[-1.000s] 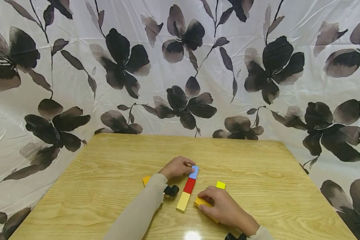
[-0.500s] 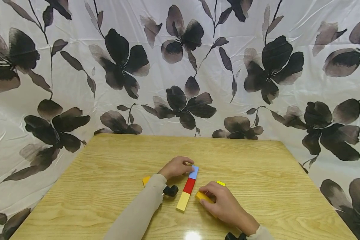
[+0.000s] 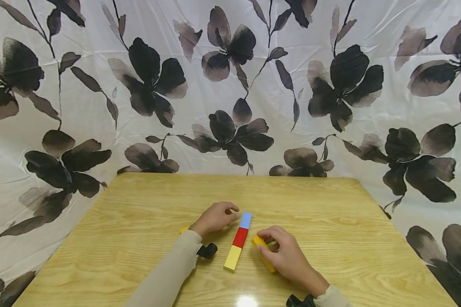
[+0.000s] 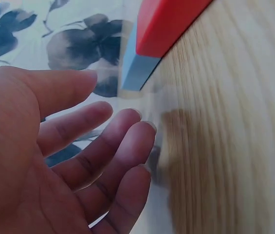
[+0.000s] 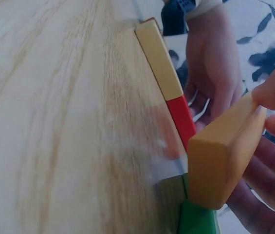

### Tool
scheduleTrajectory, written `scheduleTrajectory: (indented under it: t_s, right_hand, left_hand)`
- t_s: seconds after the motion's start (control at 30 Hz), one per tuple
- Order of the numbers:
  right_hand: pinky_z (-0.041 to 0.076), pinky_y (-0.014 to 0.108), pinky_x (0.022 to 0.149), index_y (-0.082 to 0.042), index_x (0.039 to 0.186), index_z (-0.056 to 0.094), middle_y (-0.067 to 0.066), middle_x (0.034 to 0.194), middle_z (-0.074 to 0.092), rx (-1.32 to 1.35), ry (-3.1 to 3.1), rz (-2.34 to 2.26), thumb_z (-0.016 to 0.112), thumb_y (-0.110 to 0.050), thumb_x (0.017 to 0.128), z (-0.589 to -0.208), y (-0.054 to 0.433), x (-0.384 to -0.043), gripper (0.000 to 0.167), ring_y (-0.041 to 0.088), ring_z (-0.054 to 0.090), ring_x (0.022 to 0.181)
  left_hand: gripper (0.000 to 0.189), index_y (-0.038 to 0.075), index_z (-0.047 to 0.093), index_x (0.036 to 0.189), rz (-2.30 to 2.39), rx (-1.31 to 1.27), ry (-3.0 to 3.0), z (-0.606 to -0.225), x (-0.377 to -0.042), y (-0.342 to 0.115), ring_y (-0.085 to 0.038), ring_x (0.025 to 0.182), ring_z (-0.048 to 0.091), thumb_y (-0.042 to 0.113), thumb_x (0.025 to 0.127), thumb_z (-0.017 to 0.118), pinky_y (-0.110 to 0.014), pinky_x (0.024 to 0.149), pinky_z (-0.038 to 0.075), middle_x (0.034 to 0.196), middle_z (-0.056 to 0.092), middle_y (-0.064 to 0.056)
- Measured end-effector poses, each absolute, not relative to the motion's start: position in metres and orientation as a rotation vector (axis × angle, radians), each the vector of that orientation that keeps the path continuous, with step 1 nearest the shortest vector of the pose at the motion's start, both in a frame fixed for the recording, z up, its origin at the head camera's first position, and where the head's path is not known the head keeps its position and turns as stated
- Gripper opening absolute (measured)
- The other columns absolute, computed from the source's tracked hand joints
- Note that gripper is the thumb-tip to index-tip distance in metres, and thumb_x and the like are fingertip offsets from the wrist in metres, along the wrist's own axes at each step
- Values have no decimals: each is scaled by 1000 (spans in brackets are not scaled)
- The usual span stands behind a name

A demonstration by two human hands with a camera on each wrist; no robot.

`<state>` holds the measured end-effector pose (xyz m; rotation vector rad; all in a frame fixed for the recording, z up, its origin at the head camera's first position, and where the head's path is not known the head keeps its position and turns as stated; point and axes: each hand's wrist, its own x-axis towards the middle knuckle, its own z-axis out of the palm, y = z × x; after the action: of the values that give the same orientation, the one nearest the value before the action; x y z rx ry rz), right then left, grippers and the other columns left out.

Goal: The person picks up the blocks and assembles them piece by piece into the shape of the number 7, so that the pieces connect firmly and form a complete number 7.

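Note:
Three blocks lie end to end in a slanting row: a blue block (image 3: 246, 220), a red block (image 3: 240, 237) and a pale yellow block (image 3: 232, 258). Just left of the blue end is my left hand (image 3: 214, 218), its fingers loosely bent around nothing; the left wrist view (image 4: 74, 146) shows a gap between them and the row. To the right of the row, my right hand (image 3: 286, 251) pinches a long orange block (image 5: 212, 156) between thumb and fingers. Below that block in the right wrist view is a green block (image 5: 195, 219), mostly hidden from the head view by the hand.
Another orange block (image 3: 184, 230) peeks out from behind my left forearm. The wood-grain table (image 3: 322, 213) ends at a floral cloth (image 3: 192, 98) hanging behind and at the sides. Black devices (image 3: 207, 250) sit on both wrists.
My left hand has let go of the blue block and moved slightly left. My right hand has moved the orange block forward and turned it, and now covers the bright yellow block seen earlier.

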<state>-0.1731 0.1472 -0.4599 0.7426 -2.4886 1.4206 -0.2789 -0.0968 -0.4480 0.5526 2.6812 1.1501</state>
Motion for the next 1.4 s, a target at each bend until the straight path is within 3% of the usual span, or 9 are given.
scheduleTrajectory:
  t_s: [0.3,0.57,0.73,0.93,1.4]
  right_hand:
    - [57,29,67,-15,113,72,-12,107,64,655,-2493,1441,78,-14,89,-460,145,-174,25,14,65,89]
    - [56,28,66,-14,113,72,-9,107,66,616,-2493,1445,78,-19,89,-464,144,-173,25,14,64,89]
    - [56,28,69,-12,116,71,-4,109,66,595,-2486,1496,78,-20,90,-466,145,-173,28,15,64,92]
    - [56,29,75,-9,120,69,-1,115,66,548,-2474,1603,76,-21,92,-461,147,-174,31,18,64,95]
    - [55,27,80,-3,122,67,5,116,67,405,-2468,1819,74,-17,93,-459,150,-178,33,23,64,98]
  left_hand:
    - [31,9,69,124,1124,594,2722,-438,-260,-110,-16,72,64,27,99,64,-34,63,50,94,68,0]
    - [31,10,69,125,1087,617,2780,-437,-249,-116,-11,71,62,28,99,65,-36,68,51,97,68,0]
    - [31,10,70,125,1129,575,2795,-440,-248,-125,-11,75,62,27,100,65,-37,72,51,99,68,1]
    - [30,11,70,125,1266,493,2780,-438,-249,-138,-16,77,62,25,99,66,-35,69,51,101,68,0]
    - [28,12,71,124,1334,383,2845,-444,-244,-164,-13,84,60,23,99,66,-35,74,52,99,68,3]
